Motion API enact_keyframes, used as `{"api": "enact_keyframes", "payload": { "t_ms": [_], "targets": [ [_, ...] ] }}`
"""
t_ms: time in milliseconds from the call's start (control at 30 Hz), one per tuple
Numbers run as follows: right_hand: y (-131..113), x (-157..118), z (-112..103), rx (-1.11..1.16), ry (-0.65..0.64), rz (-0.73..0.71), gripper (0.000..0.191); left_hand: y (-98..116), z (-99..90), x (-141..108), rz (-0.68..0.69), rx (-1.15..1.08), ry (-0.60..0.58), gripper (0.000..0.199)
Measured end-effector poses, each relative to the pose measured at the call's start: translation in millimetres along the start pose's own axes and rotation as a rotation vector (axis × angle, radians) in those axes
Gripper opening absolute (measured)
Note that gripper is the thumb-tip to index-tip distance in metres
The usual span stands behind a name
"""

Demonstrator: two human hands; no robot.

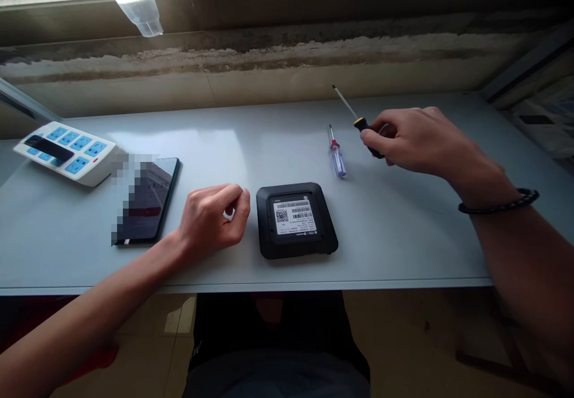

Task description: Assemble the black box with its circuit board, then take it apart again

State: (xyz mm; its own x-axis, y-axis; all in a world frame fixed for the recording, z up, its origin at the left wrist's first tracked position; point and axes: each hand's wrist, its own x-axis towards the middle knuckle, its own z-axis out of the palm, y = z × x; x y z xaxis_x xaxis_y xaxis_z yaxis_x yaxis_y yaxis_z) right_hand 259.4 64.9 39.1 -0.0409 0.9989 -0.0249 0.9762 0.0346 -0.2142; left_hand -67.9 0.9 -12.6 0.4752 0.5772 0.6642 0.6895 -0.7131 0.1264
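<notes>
Head view: you had a square black plastic router [296, 220] lying label-up, its white QR sticker [293, 217] showing. Beyond and right of the router, your right hand [415, 141] gripped a yellow-banded black screwdriver [362, 125], fingers hiding most of its handle. Your left hand [213, 216] rested curled and empty just left of the router, well apart from your right. A clear-handled screwdriver [338, 159] lay just beyond the router; further left, a black smartphone [146, 201] was partly pixelated.
</notes>
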Motion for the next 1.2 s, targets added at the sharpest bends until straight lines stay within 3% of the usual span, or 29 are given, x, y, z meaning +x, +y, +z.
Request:
{"api": "enact_keyframes", "payload": {
  "t_ms": [100, 267, 433, 867, 1200],
  "targets": [
    [-5.7, -5.3, -1.3, 0.194, 0.015, -0.053, 0.022, 0.3, 0.1, 0.3, 0.012, -0.012, 0.03, 0.041],
    [-7.3, -14.5, -0.8, 0.854, 0.105, -0.244, 0.028, 0.8, -0.6, 0.1, 0.009, -0.006, 0.047, 0.033],
    [-6.1, -17.1, -5.5, 1.158, 0.139, -0.328, 0.037, 1.7, -2.0, 0.2, 0.004, -0.037, 0.024, 0.016],
    [5.3, -3.5, -10.2, 1.441, 0.166, -0.417, 0.04, -0.9, -0.4, -2.1, 0.043, -0.094, 0.056, 0.011],
    [-1.0, -7.3, -5.5, 1.47, 0.095, -0.461, 0.041, -1.7, 1.7, -2.5, 0.107, -0.146, -0.039, 0.011]
  ]
}}
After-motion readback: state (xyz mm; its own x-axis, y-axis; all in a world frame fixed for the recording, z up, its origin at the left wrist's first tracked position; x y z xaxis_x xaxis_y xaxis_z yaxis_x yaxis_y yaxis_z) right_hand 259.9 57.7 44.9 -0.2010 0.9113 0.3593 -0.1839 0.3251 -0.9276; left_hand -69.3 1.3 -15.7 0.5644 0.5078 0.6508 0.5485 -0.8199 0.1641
